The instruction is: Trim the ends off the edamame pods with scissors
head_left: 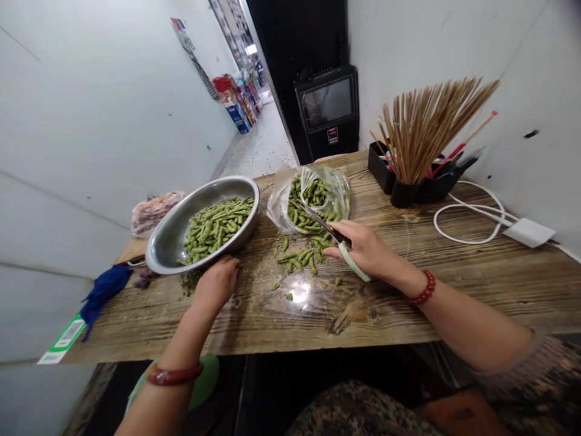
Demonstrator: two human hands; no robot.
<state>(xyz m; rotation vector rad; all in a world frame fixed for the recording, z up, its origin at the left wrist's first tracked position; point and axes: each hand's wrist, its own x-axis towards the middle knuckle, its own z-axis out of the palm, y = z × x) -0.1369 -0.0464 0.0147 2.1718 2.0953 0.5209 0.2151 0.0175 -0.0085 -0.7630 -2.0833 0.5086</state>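
My right hand is closed round a pair of scissors with dark blades and a pale green handle. The blades point up and left over a clear plastic bag with green soybean pods inside. My left hand is curled just below the rim of a metal basin; whatever its fingers hold is hidden. Trimmed-looking pods fill the right part of the basin, which leans towards me. Between the hands, several loose pods lie on the wooden table among small green scraps.
At the back right, a black holder is packed with wooden skewers, near a white cable and adapter. A blue cloth hangs at the left edge. Behind the basin lies a bag of pinkish food. White walls flank the table.
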